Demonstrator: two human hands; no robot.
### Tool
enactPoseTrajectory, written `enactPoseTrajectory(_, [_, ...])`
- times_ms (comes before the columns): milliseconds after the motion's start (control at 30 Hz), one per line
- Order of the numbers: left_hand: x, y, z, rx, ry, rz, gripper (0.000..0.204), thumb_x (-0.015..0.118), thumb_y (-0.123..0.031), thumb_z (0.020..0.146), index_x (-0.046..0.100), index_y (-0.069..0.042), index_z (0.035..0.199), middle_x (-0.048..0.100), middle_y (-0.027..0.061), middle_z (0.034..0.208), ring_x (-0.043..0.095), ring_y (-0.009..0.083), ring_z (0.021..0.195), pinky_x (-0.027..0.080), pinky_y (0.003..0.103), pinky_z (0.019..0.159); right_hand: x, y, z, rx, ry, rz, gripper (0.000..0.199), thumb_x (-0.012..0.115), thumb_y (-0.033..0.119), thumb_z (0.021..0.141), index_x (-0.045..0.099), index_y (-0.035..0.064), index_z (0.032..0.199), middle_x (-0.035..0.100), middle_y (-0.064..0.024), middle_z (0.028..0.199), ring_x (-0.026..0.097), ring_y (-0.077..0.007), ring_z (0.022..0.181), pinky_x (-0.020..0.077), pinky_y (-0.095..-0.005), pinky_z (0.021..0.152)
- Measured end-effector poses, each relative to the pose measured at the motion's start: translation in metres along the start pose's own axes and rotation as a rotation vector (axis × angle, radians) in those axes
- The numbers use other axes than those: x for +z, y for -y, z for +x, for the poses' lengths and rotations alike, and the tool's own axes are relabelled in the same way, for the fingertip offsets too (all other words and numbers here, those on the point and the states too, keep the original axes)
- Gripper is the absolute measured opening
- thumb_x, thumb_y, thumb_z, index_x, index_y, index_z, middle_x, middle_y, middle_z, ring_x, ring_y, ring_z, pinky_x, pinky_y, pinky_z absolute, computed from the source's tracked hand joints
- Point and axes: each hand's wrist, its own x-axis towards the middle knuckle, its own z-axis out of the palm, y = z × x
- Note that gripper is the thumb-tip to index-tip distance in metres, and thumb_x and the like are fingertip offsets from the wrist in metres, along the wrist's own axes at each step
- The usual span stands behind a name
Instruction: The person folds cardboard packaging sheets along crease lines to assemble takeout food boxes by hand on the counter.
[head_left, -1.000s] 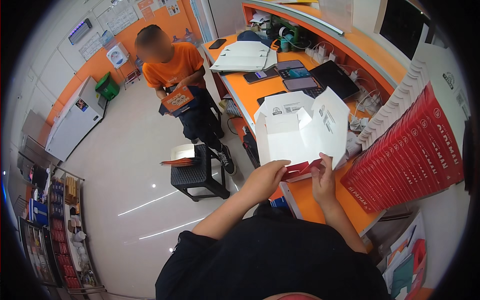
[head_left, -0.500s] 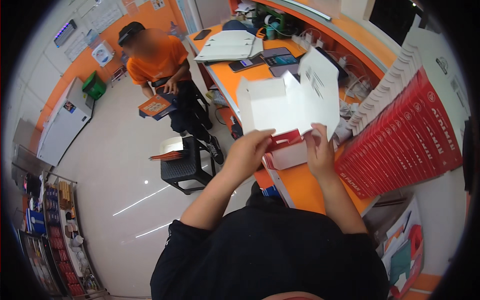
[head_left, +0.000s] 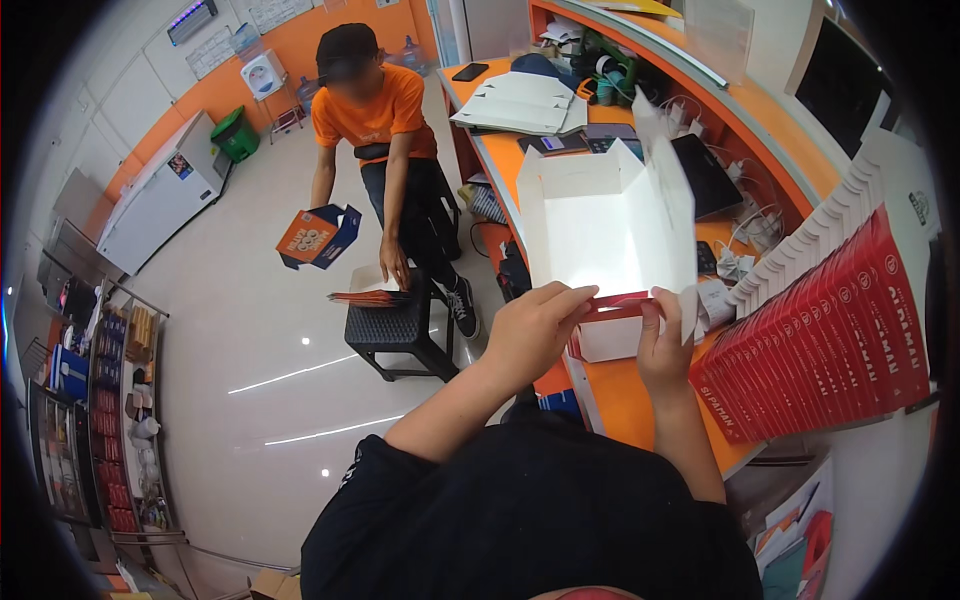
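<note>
Before me on the orange counter stands a partly folded cardboard box (head_left: 585,240), white inside with a red near edge. Its lid is raised on the right side. My left hand (head_left: 537,328) pinches the near edge at its left end, fingers over the red strip. At the right end of the same edge, my right hand (head_left: 664,345) has its thumb inside and its fingers against the side flap. Both hands are closed on the box. The box's underside and some fingertips are hidden.
A tall stack of red and white boxes (head_left: 815,345) stands on the counter at right. White flat cardboard (head_left: 530,100), phones and cables lie farther back. At left, a seated person in orange (head_left: 375,120) holds a blue and orange box (head_left: 318,238) beside a black stool (head_left: 400,325).
The red near edge has been folded down into a narrow strip under my fingers. My view has shifted left. The seated person's one hand has moved from the blue box to the stool.
</note>
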Motion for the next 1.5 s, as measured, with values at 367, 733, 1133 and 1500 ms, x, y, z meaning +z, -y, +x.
enactPoseTrajectory(367, [0.006,-0.005,-0.004,0.122,0.019,0.06,0.03,0.06,-0.008,0.078,0.06,-0.011,0.108,0.056,0.0049,0.071,0.057,0.0202,0.063,0.046,0.03,0.054,-0.001,0.007,-0.005,0.09,-0.134,0.097,0.02,0.047,-0.003,0.085,0.049,0.0079,0.1,0.035,-0.0195,0.123,0.036,-0.034,0.12,0.039,-0.0399,0.096])
enactPoseTrajectory(733, [0.011,0.0,-0.008,0.155,-0.022,0.129,0.029,0.062,-0.007,0.074,0.062,-0.01,0.103,0.056,0.0046,0.069,0.057,0.0203,0.06,0.046,0.03,0.052,0.002,0.014,-0.004,0.012,0.009,0.111,0.022,0.05,-0.006,0.082,0.053,0.0064,0.099,0.036,-0.0176,0.121,0.042,-0.0339,0.116,0.0436,-0.0379,0.092])
enactPoseTrajectory(1133, [0.015,0.007,-0.006,0.071,0.088,-0.061,0.023,0.057,-0.005,0.079,0.062,-0.007,0.101,0.061,0.0076,0.074,0.059,0.0238,0.066,0.045,0.033,0.059,0.001,0.013,-0.005,0.092,-0.006,0.175,0.016,0.049,0.0,0.086,0.057,0.0036,0.099,0.038,-0.0173,0.121,0.045,-0.0331,0.114,0.0434,-0.036,0.09])
enactPoseTrajectory(1500, [0.019,0.004,-0.01,0.061,0.071,-0.113,0.024,0.056,-0.002,0.079,0.061,-0.007,0.101,0.059,0.0065,0.072,0.052,0.0237,0.062,0.039,0.033,0.059,-0.001,0.016,-0.005,0.106,0.051,0.245,0.015,0.05,-0.002,0.084,0.057,0.0031,0.097,0.039,-0.0174,0.12,0.045,-0.0322,0.112,0.0414,-0.0365,0.092])
